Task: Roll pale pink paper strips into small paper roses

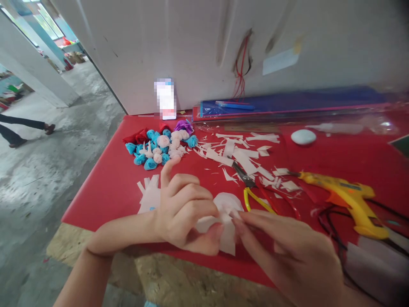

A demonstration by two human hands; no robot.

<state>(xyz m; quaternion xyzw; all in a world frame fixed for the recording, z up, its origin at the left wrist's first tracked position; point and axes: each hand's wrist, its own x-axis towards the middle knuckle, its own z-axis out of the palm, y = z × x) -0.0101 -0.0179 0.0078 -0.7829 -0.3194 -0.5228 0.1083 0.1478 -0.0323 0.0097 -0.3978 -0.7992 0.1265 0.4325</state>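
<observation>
My left hand point(188, 209) is closed with thumb and curled fingers near the lower edge of a piece of white paper point(228, 241), its little finger raised. From the other side my right hand point(287, 251) pinches the twisted part of the same paper between thumb and fingertips. A rounded, petal-like part of the paper fans out above the fingertips. The exact grip of the left fingertips is partly hidden. Just beyond lie scissors point(252, 187) with yellow and red handles, among white paper scraps point(244, 162). Cut white paper strips point(150, 194) lie left of my left hand.
Rolled blue, white, red and purple paper flowers point(150, 163) cluster at the back left. A phone point(166, 100) leans on the wall. At right lie a yellow glue gun point(348, 196) with a cord and a white oval object point(303, 137). Another person's legs point(22, 125) show far left.
</observation>
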